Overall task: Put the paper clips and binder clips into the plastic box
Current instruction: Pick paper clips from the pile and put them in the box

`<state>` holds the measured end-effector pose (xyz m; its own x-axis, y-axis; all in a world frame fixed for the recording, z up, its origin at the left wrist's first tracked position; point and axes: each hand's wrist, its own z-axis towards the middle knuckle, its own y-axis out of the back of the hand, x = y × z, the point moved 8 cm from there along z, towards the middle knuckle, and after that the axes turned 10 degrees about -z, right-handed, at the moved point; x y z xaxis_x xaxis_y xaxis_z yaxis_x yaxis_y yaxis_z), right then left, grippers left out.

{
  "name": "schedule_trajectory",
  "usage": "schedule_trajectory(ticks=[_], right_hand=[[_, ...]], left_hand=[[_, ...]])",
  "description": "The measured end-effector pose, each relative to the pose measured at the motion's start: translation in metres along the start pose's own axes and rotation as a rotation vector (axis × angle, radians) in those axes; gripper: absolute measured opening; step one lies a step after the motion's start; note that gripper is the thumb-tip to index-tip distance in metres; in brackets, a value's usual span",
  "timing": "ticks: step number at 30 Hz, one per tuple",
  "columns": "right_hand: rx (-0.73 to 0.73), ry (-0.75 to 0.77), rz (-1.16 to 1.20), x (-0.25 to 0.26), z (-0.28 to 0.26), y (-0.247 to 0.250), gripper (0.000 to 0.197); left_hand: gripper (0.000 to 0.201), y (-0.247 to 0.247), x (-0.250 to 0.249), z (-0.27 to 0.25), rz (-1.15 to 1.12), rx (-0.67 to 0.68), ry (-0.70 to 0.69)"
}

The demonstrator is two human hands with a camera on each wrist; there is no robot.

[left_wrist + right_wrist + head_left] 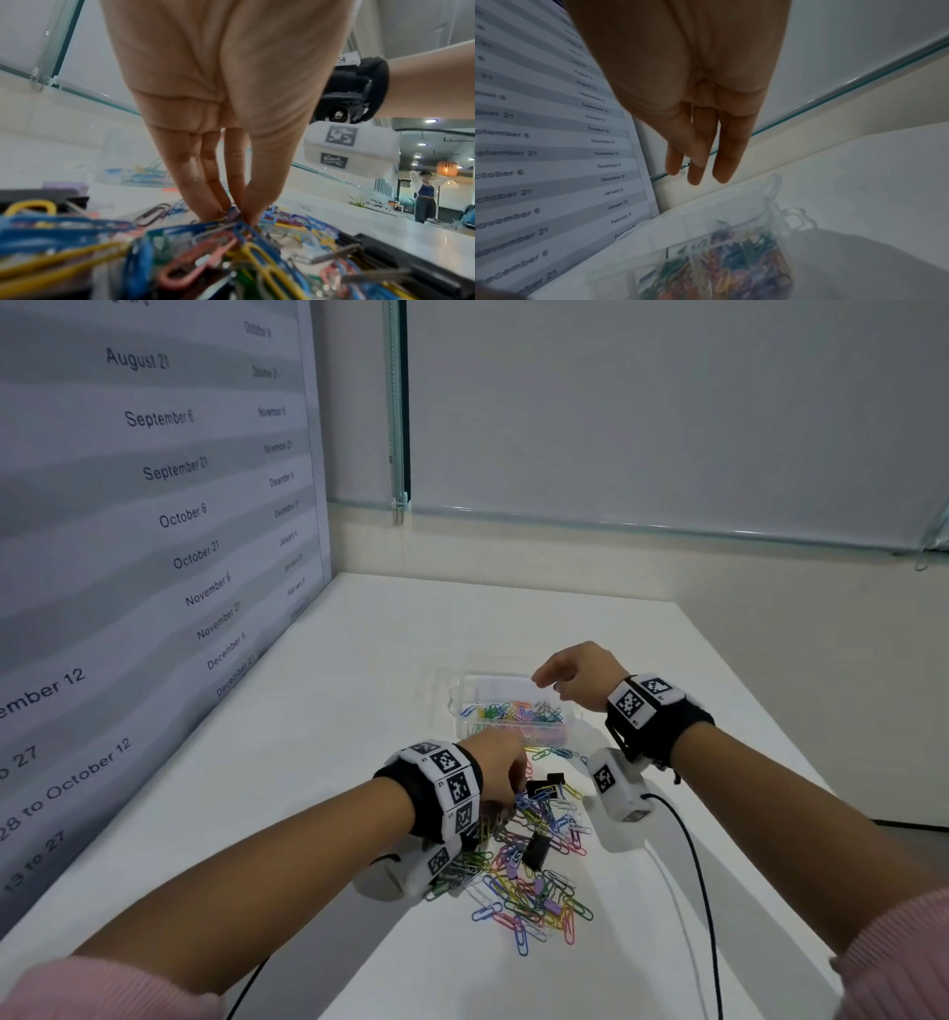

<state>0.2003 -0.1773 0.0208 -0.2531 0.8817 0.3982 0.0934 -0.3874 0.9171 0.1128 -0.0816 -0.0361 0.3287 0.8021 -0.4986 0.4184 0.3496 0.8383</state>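
White surface (359,660) carries a pile of paper clips (534,880) and binder clips (536,852). Left hand (500,770) pinches clips from it; right hand (575,677) hangs relaxed and empty over the part-filled plastic box (462,690). Next, I judge: lift and carry.

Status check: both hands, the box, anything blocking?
Left hand pinching paper clips in the table pile. Right hand open, empty, above the plastic box, which is part-filled with clips. Binder clips on the table; nothing blocks the box.
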Motion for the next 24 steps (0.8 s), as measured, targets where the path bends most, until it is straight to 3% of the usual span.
schedule_trajectory(ticks=[3, 5, 7, 12, 14, 16, 19, 24], right_hand=[[0.004, 0.054, -0.073, 0.004, -0.010, 0.000, 0.041], [0.030, 0.102, -0.078, 0.006, -0.021, -0.003, 0.029], [0.115, 0.151, -0.093, 0.008, -0.035, -0.011, 0.016], [0.398, 0.105, -0.297, -0.010, -0.073, -0.036, 0.013], [0.494, 0.055, -0.315, -0.017, -0.086, -0.045, 0.019], [0.561, 0.014, -0.345, -0.022, -0.097, -0.055, 0.038], [0.556, -0.036, -0.335, -0.025, -0.105, -0.065, 0.060], [0.477, -0.107, -0.184, -0.020, -0.103, -0.076, 0.055]], left_hand=[[0.020, 0.000, -0.001, 0.002, 0.005, 0.004, -0.024], [0.018, 0.000, -0.001, 0.002, -0.003, -0.003, -0.033], [0.017, 0.001, 0.001, 0.002, -0.024, -0.008, -0.037], [0.016, 0.000, 0.010, 0.002, -0.025, 0.035, -0.010], [0.017, 0.000, 0.012, 0.002, -0.032, 0.059, -0.004], [0.016, 0.003, 0.014, 0.002, -0.056, 0.050, 0.000], [0.013, 0.014, 0.014, 0.004, -0.085, -0.005, -0.014], [0.009, 0.041, 0.014, 0.005, -0.217, -0.110, 0.006]])
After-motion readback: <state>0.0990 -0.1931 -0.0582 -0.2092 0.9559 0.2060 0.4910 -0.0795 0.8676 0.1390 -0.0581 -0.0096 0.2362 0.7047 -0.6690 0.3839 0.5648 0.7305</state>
